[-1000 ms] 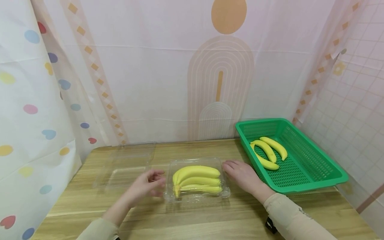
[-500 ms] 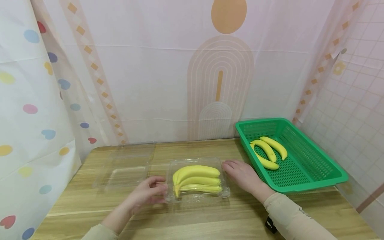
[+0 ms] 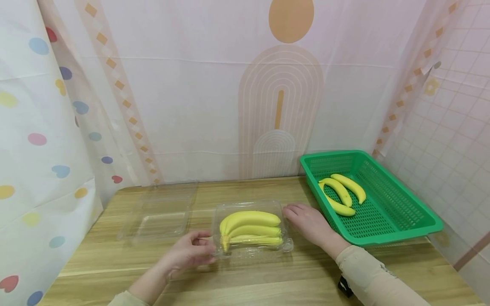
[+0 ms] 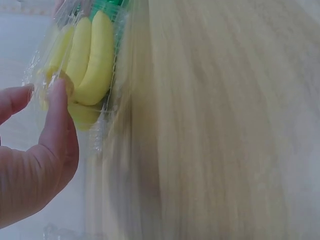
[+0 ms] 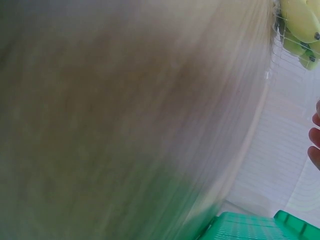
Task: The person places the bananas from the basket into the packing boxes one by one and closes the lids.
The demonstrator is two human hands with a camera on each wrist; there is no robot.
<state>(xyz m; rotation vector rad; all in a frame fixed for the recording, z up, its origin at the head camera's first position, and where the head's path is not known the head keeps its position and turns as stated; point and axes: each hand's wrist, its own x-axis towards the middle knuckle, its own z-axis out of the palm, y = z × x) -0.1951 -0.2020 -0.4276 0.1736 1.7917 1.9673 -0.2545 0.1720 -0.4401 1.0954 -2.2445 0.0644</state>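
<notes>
A clear plastic clamshell box (image 3: 249,207) with its lid down lies in the middle of the table, holding a bunch of yellow bananas (image 3: 250,219). My left hand (image 3: 193,250) is at its near left corner, thumb and fingers bent around the edge there; in the left wrist view the thumb (image 4: 57,107) overlaps the plastic beside the banana stems. Against the box's right side rests my right hand (image 3: 309,223), fingers extended along the far right corner. Only a few right fingertips (image 5: 314,137) show in the right wrist view.
At the back right stands a green basket (image 3: 398,199) with 3 loose bananas (image 3: 338,193) at its left end. A second clear plastic container (image 3: 158,212) sits at the back left of the wooden table (image 3: 252,284). Patterned curtains (image 3: 191,106) hang behind.
My left hand has moved right and slightly nearer, from beside the box to its near left corner. The right hand, the box and the basket have stayed put.
</notes>
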